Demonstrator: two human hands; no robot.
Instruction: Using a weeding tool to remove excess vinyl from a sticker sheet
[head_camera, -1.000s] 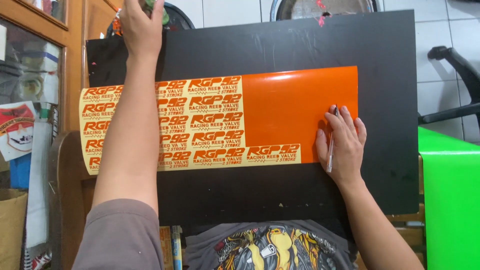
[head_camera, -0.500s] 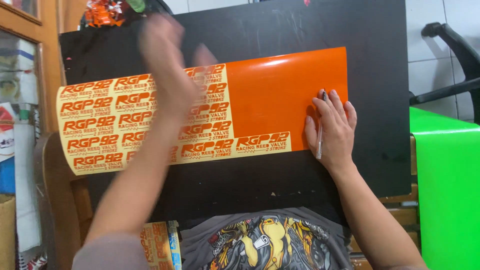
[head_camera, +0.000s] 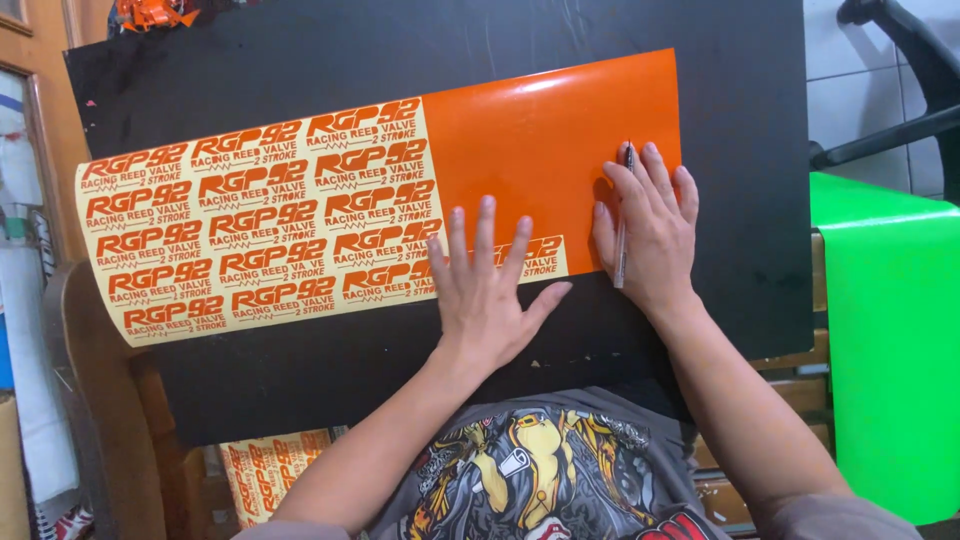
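So, fingers first: my left hand (head_camera: 490, 295) is flat with all the fingers spread apart, palm down, not gripping anything. The fingertips sit on the lower edge of the orange vinyl sheet (head_camera: 540, 150), right where the weeded sticker rows end, and the heel of the hand rests on the black board (head_camera: 750, 150) just below the sheet.

My right hand (head_camera: 650, 230) is also pressed flat, fingers close together, lying on the sheet's lower right corner. Tucked under those fingers is a thin pen-like tool (head_camera: 623, 225), held against the sheet lengthwise, its tip poking out past my fingertips toward the far side. Can't tell exactly what kind of tool it is, it's mostly covered.

The sheet itself lies at a slant across the board, solid glossy orange at its right end, and cream backing with rows of orange lettered stickers (head_camera: 250, 230) over the rest. Its left end curls down past the board's left edge.

The board is propped over my lap. Right of it there's a bright green roll of vinyl (head_camera: 890, 340). Below the board's near edge, another piece of sticker sheet (head_camera: 265, 470) peeks out, next to my printed grey shirt (head_camera: 540, 470).
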